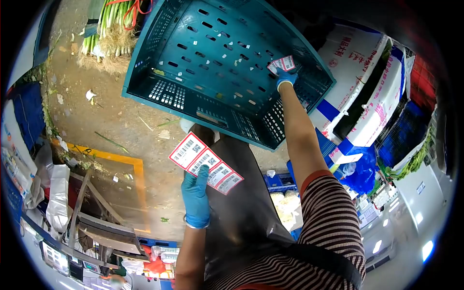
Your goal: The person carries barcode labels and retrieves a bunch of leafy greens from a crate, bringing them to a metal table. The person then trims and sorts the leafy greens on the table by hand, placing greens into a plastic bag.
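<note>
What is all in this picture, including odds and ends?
Large slotted crate: one, teal, upper center
Label strip: one, white with red borders, left hand
Smaller labels: count unclear, white and red, right hand
Green onions: bundled, green and white, upper left
Printed cartons: count unclear, white with red print, right
Plastic bag: one, blue, right
Floor line: yellow, left
Floor: brown, littered with scraps
Background clutter: too small to count
Left hand, right hand: two, blue gloves
Sleeve: one, striped, lower right
</note>
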A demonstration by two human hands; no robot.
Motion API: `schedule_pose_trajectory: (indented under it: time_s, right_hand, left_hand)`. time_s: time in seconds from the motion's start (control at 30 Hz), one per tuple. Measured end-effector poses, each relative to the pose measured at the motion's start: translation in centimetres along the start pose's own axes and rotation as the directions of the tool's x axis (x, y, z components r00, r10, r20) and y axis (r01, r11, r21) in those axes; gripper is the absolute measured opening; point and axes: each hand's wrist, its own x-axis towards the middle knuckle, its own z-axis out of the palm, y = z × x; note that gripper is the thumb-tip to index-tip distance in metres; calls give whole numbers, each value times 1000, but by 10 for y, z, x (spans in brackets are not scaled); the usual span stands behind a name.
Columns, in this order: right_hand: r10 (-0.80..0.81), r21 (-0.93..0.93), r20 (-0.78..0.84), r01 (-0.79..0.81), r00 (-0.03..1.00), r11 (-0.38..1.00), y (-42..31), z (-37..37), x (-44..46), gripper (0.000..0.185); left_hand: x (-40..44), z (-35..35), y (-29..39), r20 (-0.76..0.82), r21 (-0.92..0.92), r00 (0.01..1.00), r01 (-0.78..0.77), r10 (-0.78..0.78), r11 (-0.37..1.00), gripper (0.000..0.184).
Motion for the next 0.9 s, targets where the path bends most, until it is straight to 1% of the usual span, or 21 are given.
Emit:
schedule_pose_trajectory:
  time_s: [0.07,0.1,0.13,0.2,0.27,0.3,0.33,0.37,0.43,0.47,0.5,0.53,0.57,0.6,0.63,0.67,0.7,0.8,0.83,0.87,0.9]
  right_hand:
    - [181,-26,93,-180,979,983,-7,12,2,52]
    - [58,20,193,-63,980,998,-3,16,0,61]
    - [190,83,139,-203,972,976,-3,23,-2,54]
    - [295,-144,60,-284,954,948,4,21,1,46]
    - [127,-474,247,6,961,880,9,-14,-10,46]
    - [58,-587,353,173,934,791,1,-34,-20,47]
    - [-11,-679,518,419,855,603,-8,-60,-33,44]
    - [-34,-671,660,610,750,422,-22,-92,-56,41]
    - [-77,-468,881,884,467,1,-47,-155,-99,36]
    - [-378,-265,879,957,289,116,-55,-188,-122,37]
    - [-633,-24,770,996,77,91,-58,-220,-142,40]
    - [-532,-21,761,834,370,551,-76,-254,-173,42]
    - [-386,44,773,565,503,824,-88,-284,-195,44]
    - [-72,140,875,-109,479,984,-155,-328,-240,40]
    - [85,44,881,-259,465,965,-215,-370,-277,36]
    - [-125,115,922,50,367,992,-219,-395,-279,35]
    - [-285,199,934,351,216,915,-224,-413,-280,33]
    - [-269,244,952,165,147,956,-296,-481,-324,39]
    - [-241,207,951,178,195,962,-329,-510,-345,42]
    - [-268,210,941,266,206,941,-336,-524,-346,47]
    - [-311,275,931,195,189,941,-340,-533,-352,49]
  left_hand:
    - [2,5,0,-13,34,1000,3,-3,999,19]
    - [5,4,-3,-6,43,1000,-14,15,999,21]
    - [7,2,-7,1,54,1000,-29,29,998,23]
    - [0,2,-6,9,48,1000,-30,29,998,23]
    - [-16,6,3,-6,27,1000,8,-8,1000,21]
    - [-24,9,10,-4,12,1000,17,-17,1000,20]
    - [-31,10,8,-15,55,998,-54,55,997,20]
    - [-38,8,6,-6,101,996,-83,84,991,20]
    - [-57,5,7,49,189,988,-151,144,970,22]
    - [-69,8,11,79,137,986,-159,149,978,22]
    - [-82,11,15,117,81,981,-167,157,983,23]
    - [-87,8,13,149,106,973,-195,179,975,23]
    - [-90,5,10,181,128,961,-232,208,964,22]
    - [-95,5,7,230,158,942,-283,243,946,23]
    - [-104,9,11,271,187,920,-339,284,922,23]
    - [-127,19,30,341,306,891,-406,300,861,24]
    - [-150,27,49,398,414,861,-477,317,775,26]
    - [-193,45,72,569,459,757,-617,321,639,27]
    - [-204,52,74,632,312,701,-621,331,719,25]
    - [-225,60,86,675,322,671,-641,305,697,26]
    - [-243,66,95,714,332,644,-658,276,675,26]
